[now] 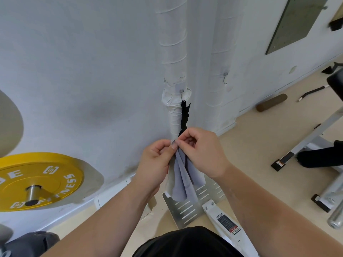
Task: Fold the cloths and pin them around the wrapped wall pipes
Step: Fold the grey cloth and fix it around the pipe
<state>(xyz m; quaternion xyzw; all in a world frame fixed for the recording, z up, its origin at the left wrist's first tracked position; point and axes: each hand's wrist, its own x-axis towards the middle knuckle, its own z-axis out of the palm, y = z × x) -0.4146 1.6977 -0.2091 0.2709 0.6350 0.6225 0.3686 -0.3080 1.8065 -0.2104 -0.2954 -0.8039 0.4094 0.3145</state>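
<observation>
Two white tape-wrapped pipes run down the wall: the left pipe (173, 52) and the right pipe (217, 89). A black strip (184, 115) hangs along the left pipe's lower part. My left hand (155, 164) and my right hand (202, 151) pinch the top edge of a folded grey cloth (182, 180) together, right in front of the left pipe near the floor. The cloth hangs down between my wrists in loose folds. Whether a pin is between my fingertips is too small to tell.
A yellow weight plate (37, 182) on a bar sits at the left against the wall. A slotted metal plate (193, 206) and a white machine leg (222, 221) lie below the cloth. A bench frame (306, 143) and a brown roller (272, 102) occupy the floor at right.
</observation>
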